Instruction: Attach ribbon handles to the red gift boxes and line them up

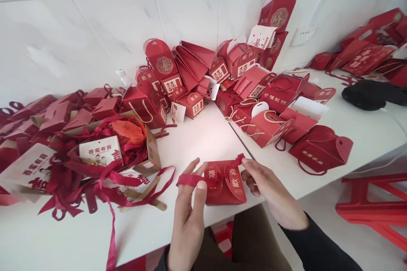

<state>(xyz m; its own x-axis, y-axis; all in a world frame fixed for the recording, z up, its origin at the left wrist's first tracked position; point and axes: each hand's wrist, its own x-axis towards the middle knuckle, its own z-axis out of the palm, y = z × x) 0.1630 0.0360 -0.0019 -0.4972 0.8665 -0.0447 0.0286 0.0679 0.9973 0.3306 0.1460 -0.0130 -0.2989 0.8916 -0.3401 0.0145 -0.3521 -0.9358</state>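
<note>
A small red gift box (226, 197) with gold characters and rounded top flaps lies at the table's front edge. A dark red ribbon (212, 182) passes over its top, gathered at the middle. On the box's left, my left hand (189, 216) has the ribbon's left part looped over its fingers, with the thumb against it. At the upper right corner, my right hand (267, 186) pinches the ribbon's other end between thumb and finger. Whether the ribbon is knotted at the middle is hard to make out.
To the left, a cardboard box (153, 152) holds loose ribbons and an orange bag; ribbons spill out beside wooden sticks (140, 197). Piled red boxes (47, 114) line the wall. More boxes (270, 127) crowd the right. A black item (365, 93) and red stool (375, 207) are farther right.
</note>
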